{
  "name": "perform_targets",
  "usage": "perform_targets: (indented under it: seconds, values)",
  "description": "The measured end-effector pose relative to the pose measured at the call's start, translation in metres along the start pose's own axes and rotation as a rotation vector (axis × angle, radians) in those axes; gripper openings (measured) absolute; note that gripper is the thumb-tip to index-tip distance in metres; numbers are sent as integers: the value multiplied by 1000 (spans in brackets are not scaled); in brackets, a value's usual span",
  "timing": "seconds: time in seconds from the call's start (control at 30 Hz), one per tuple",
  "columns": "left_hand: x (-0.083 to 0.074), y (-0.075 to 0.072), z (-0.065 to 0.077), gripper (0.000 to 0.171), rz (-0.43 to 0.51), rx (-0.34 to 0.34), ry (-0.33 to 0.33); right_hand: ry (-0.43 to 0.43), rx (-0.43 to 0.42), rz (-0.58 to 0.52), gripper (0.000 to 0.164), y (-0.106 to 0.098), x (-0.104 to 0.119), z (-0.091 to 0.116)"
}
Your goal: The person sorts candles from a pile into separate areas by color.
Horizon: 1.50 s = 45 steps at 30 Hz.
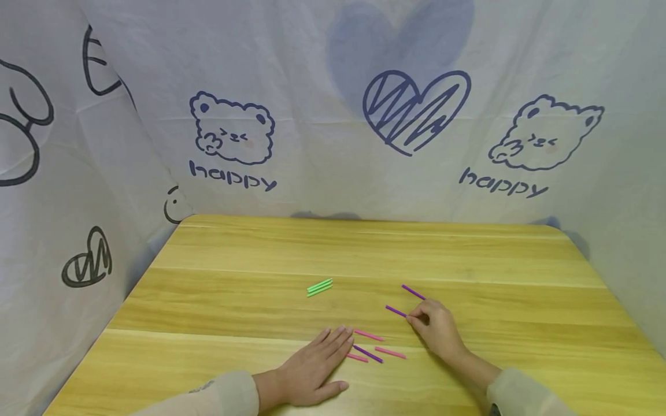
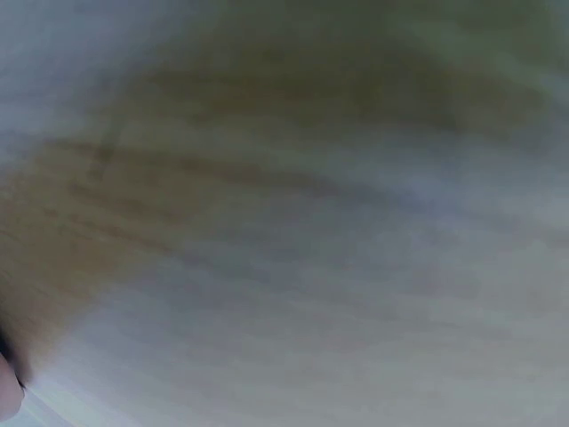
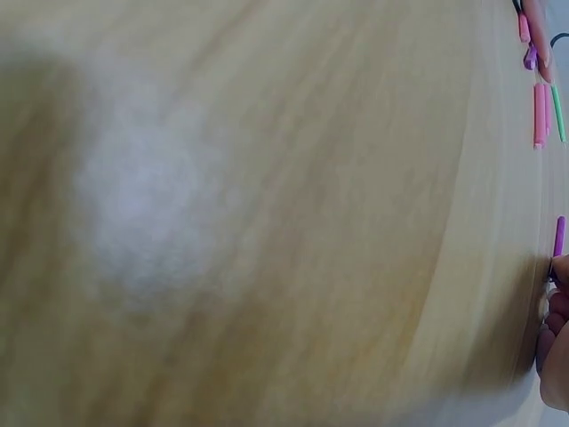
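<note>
Pale sleeves along the near edge, a purple stick in the right hand

The left hand lies palm down on the desk, its fingers straight and close together, its thumb spread out to the side. Just beside its fingers are three pink sticks: the far pink stick starts by the fingertips, the right-hand pink stick lies a little apart, and the near pink stick has one end at the edge of the hand. Among them a slanting purple stick points toward the fingers. Whether the hand touches any of these cannot be told.

The right hand pinches its stick at the near end between thumb and finger, low over the desk; the rest of the stick juts out to the left. Behind this hand lies the far purple stick, its near end hidden at the knuckles.

Farther off and to the left, well apart from the right hand, three green sticks lie side by side at a slant.

Beyond the desk hangs a pale cloth printed with bear faces, hearts and the word "happy". The left wrist view is mostly blur.
</note>
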<state>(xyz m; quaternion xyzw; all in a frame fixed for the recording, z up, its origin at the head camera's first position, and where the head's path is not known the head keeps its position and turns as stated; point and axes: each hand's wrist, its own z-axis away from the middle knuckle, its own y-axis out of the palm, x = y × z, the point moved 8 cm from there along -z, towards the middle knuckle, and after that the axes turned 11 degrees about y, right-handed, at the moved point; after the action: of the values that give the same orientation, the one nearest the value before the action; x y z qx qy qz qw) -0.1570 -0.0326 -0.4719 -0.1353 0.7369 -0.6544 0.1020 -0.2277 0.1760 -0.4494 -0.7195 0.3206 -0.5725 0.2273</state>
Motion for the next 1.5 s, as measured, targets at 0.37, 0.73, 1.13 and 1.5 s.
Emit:
perform_targets:
  seconds: [0.37, 0.73, 1.13, 1.5]
  values:
    - [0, -1, 0, 66, -2, -3, 1, -15, -47, 21, 14, -3, -5, -5]
    - [0, 0, 1, 66, 22, 9, -8, -3, -56, 29, 12, -7, -10, -8]
    - [0, 2, 1, 67, 31, 11, -7, 13, -81, 55, 12, -12, -13, -11]
    - [0, 2, 1, 67, 48, 27, -9, -9, -111, 80, 12, -15, -15, -15]
